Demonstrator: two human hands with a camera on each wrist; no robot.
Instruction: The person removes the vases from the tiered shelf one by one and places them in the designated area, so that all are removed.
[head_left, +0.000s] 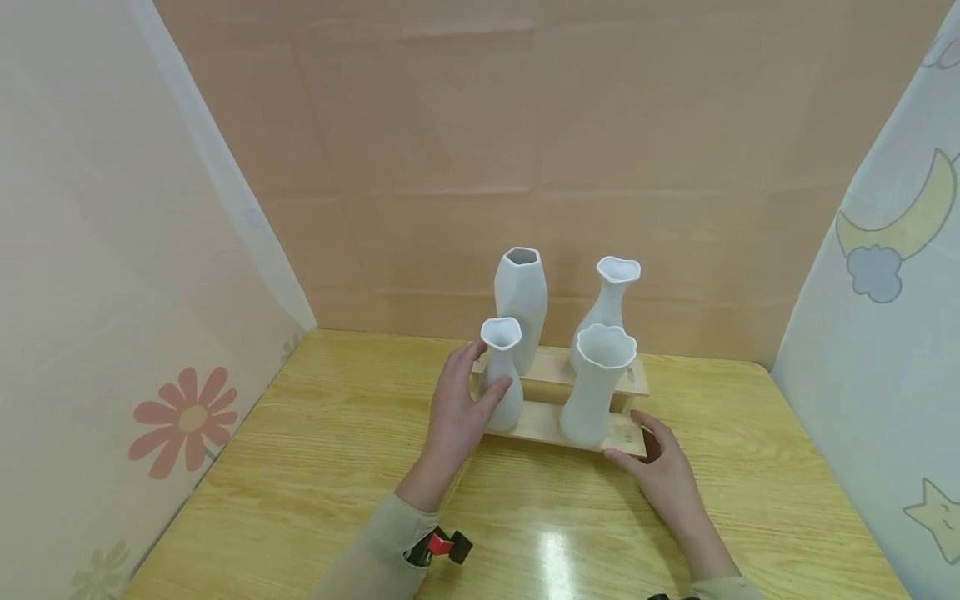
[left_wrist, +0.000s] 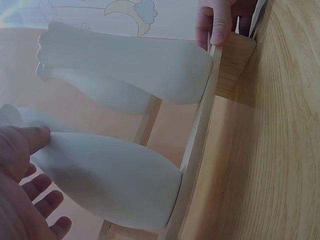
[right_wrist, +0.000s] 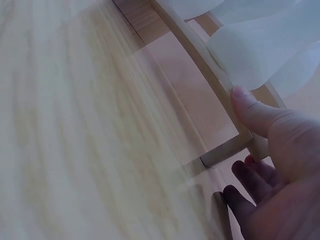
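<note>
A white vase with a narrow neck and wavy rim stands at the front left of a two-step wooden stand. My left hand holds it from the left, thumb across its front and fingers on the far side. In the left wrist view the thumb lies against the vase's body. My right hand grips the right end of the stand's lower step. In the right wrist view its thumb presses on the step's edge, with the other fingers below and behind.
A wider vase with a scalloped rim stands at the front right of the stand. On the upper step are a tall faceted vase and a flared-neck vase. A wooden table lies beneath; a tan backdrop hangs close behind.
</note>
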